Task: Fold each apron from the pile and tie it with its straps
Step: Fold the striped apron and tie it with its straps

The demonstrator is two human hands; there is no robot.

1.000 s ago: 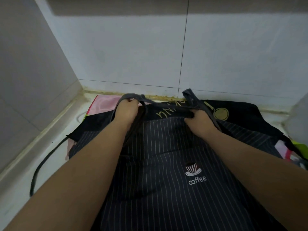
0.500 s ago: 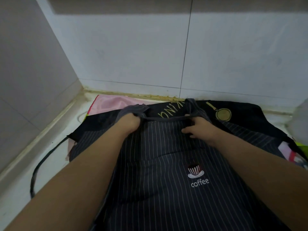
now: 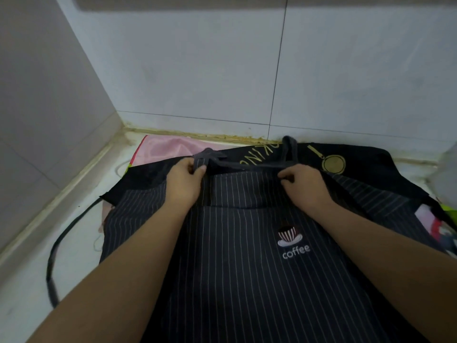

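Note:
A dark pinstriped apron with a white "coffee" cup logo lies spread on top of the pile in front of me. Its grey neck strap stretches along the apron's top edge between my hands. My left hand pinches the strap's left end at the bib's corner. My right hand grips the strap's right end with curled fingers, where the strap loops up behind it. Underneath lies a black apron with gold lettering and a gold pan print.
A pink cloth pokes out at the back left of the pile, and bright fabric shows at the right edge. A dark waist strap trails over the white surface on the left. Tiled walls close in behind and left.
The neck strap, held up in a loop before, has come down flat along the apron's top edge. Both hands have drawn back a little toward me.

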